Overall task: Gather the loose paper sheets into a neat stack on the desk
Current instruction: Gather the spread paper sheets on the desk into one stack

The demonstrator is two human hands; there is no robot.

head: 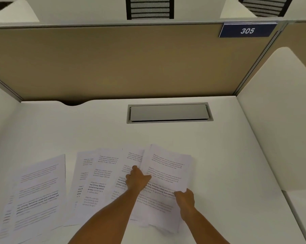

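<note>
Desk (183,138): white study carrel top, pretty roomy, walled in on the sides by pale dividers.
Back panel (113,60): tan fabric wall running across behind the desk, with two black mesh chair backs poking up over the top edge.
Cable hatch (169,112): grey metal flap set flush into the desktop, toward the back and a bit right of centre, lid down.
Number plate (247,30): dark blue tag up at the panel's top right, reads 305.
Left pile (37,192): a few printed sheets lying loosely overlapped at the near left of the desk, skewed, apart from the rest.
Fanned sheets (99,180): more printed pages spread like a hand of cards in the middle, overlapping each other and running under the bunch on the right.
Held bunch (166,171): several pages gathered on the right side of the spread, edges not squared up, far end lifted a little toward the hatch, near end resting on the desk.
Left hand (137,180): fingers curled round the left edge of the held bunch, thumb on top of the page.
Right hand (184,199): pinching the bunch's near right edge, fingers tucked under, so can't see them properly.
</note>
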